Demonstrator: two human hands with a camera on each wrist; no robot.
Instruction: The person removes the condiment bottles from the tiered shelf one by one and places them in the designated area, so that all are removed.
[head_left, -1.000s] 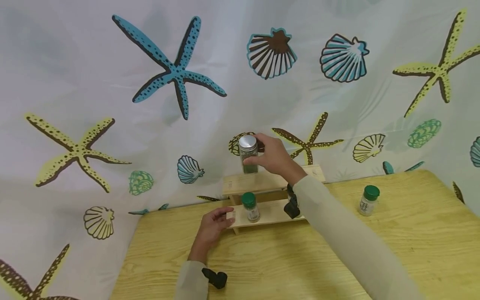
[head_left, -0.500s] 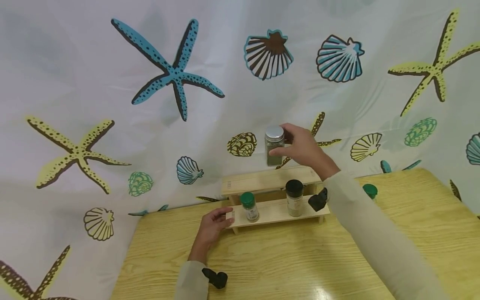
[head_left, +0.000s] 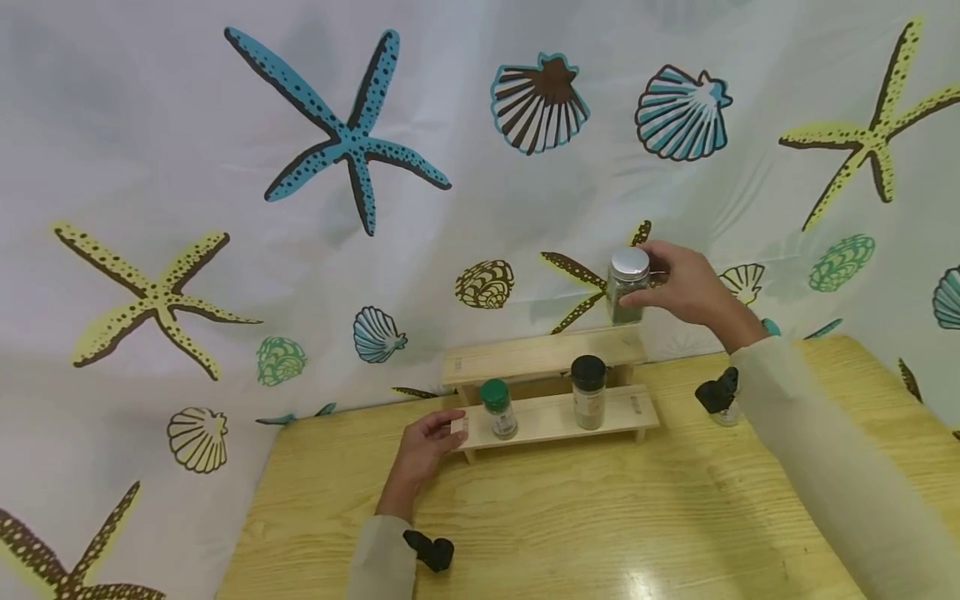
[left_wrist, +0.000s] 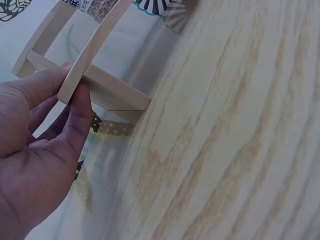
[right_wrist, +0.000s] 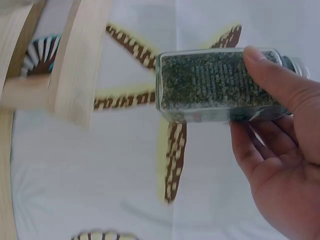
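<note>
My right hand (head_left: 686, 283) grips a square glass spice jar (head_left: 627, 287) with a silver lid, held upright in the air by the right end of the rack's upper shelf. Dark green flakes fill most of the jar (right_wrist: 215, 82) in the right wrist view. On the left, my hand (head_left: 422, 450) pinches the left end of the lower shelf of a two-step wooden rack (head_left: 543, 358); the left wrist view shows thumb and fingers (left_wrist: 80, 112) around the board's end. A green-capped spice jar (head_left: 499, 410) and a black-capped one (head_left: 588, 393) stand on that lower shelf.
Another jar (head_left: 726, 410) stands on the wooden table (head_left: 525, 525) at right, mostly hidden behind the right wrist's camera (head_left: 717, 390). A white cloth (head_left: 450, 225) with starfish and shells hangs right behind the rack.
My right hand has carried the silver-lidded jar rightward along above the upper shelf, uncovering the black-capped jar and covering much of the one on the table. My left hand stays on the rack.
</note>
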